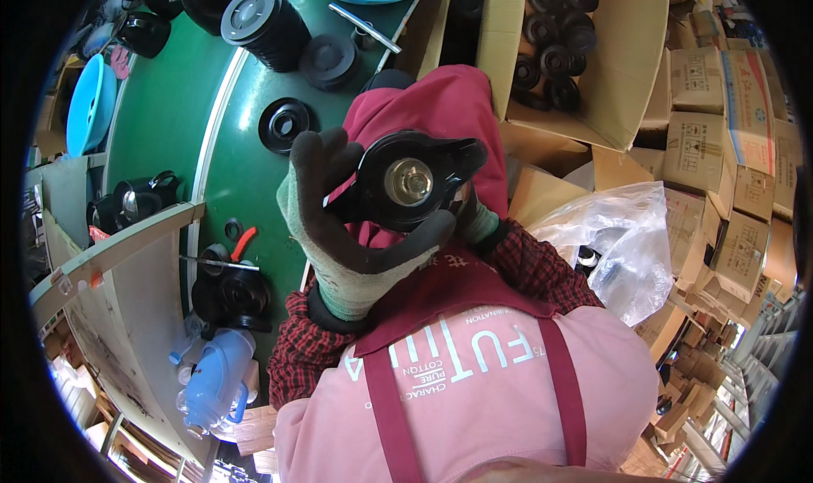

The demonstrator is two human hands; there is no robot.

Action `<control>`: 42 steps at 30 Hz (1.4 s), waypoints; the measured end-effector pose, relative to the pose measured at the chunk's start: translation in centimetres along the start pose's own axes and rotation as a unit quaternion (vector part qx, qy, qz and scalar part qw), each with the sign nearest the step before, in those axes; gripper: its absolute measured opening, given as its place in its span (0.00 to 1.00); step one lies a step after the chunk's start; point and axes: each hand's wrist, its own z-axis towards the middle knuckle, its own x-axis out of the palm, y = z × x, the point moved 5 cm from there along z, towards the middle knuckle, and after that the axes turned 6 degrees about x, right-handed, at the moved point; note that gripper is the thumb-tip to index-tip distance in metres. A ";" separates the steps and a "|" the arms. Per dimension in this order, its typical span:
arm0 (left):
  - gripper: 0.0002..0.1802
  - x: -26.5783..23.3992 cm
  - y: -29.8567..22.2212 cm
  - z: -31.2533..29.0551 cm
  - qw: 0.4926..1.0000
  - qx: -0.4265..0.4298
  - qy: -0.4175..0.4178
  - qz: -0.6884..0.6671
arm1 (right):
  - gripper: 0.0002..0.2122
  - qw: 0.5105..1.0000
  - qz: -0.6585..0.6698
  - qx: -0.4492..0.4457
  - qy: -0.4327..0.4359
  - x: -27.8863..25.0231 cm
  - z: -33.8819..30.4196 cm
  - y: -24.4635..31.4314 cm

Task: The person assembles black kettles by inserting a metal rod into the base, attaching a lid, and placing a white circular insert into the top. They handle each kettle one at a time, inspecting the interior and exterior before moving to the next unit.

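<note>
Black spouted lid (378, 197) w/ a round clear center is mid-frame btw, L gloved hand (326, 233) in a wide, half-open C around its left side, thumb overlapping the lower rim, tho can't tell if it's actually clamping. R hand (479, 222) is mostly hidden behind the spout end, so idk how tight that grip is. Black ring (273, 130) sits on the green table (169, 102) upper left, nr a stack of black discs (271, 38), w/ an open cardboard box (628, 68) of round black pcs upper right.
</note>
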 end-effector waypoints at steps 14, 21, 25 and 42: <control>0.40 -0.2 0.1 1.0 0.973 -0.061 0.215 0.051 | 0.36 0.983 -0.173 0.055 0.027 -1.3 -1.0 1.7; 0.37 -0.1 0.6 0.4 0.962 -0.093 0.249 0.065 | 0.40 0.995 -0.089 0.050 -0.022 -1.4 -1.5 2.8; 0.35 0.1 0.4 0.5 0.961 -0.117 0.242 0.065 | 0.40 0.976 -0.206 -0.010 -0.067 -4.4 -2.5 0.6; 0.25 1.4 8.4 -0.4 0.911 -0.319 0.186 -0.182 | 0.17 0.898 0.345 0.273 -0.011 -6.1 -6.1 -7.7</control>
